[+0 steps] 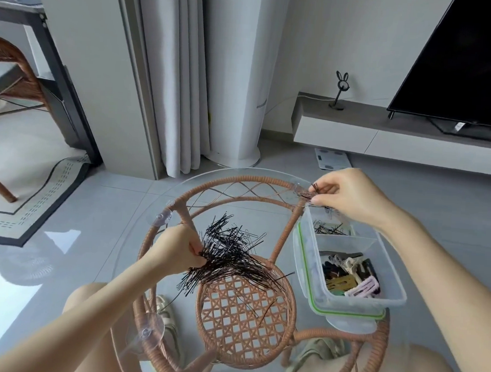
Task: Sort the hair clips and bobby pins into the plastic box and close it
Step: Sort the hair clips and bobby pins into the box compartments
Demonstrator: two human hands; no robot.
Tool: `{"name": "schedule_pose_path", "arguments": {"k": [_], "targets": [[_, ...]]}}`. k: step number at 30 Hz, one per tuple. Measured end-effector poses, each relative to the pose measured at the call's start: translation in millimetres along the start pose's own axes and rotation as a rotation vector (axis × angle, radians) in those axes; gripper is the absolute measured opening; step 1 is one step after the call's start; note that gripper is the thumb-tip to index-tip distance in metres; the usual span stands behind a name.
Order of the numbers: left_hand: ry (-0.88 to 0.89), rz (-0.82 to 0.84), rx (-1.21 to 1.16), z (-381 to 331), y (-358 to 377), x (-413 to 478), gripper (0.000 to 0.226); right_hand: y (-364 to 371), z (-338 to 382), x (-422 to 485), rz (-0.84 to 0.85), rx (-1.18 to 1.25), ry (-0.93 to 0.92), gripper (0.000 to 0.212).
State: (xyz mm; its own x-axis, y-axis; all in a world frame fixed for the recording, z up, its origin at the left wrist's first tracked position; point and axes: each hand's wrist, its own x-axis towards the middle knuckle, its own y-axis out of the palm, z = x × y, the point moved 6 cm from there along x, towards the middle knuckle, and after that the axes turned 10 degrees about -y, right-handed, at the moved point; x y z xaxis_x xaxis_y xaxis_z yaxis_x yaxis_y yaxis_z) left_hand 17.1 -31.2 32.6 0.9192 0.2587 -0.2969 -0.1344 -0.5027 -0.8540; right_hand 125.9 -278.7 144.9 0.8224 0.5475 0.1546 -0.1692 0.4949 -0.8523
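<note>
My left hand pinches a thick black bundle of bobby pins over the glass table. At three o'clock sits the plastic box, hair clips in its near compartment. At one o'clock my right hand pinches a few pins above the far compartment.

Clear glossy glass tabletop, woven rattan frame beneath, thin black metal bobby pins, translucent plastic box at three o'clock, shiny floor tiles
</note>
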Motion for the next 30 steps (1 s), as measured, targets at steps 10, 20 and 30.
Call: {"name": "schedule_pose_path", "arguments": {"k": [10, 20, 30], "targets": [[0.005, -0.060, 0.025, -12, -21, 1, 0.009, 40, -73, -2, 0.308, -0.241, 0.106, 0.024], [-0.028, -0.017, -0.095, -42, -51, 0, 0.012, 31, -74, -8, 0.226, -0.335, 0.081, 0.031], [0.139, -0.065, -0.151, -144, -90, 14, 0.008, -29, -73, -35, 0.058, -0.390, 0.043, 0.025]]}}
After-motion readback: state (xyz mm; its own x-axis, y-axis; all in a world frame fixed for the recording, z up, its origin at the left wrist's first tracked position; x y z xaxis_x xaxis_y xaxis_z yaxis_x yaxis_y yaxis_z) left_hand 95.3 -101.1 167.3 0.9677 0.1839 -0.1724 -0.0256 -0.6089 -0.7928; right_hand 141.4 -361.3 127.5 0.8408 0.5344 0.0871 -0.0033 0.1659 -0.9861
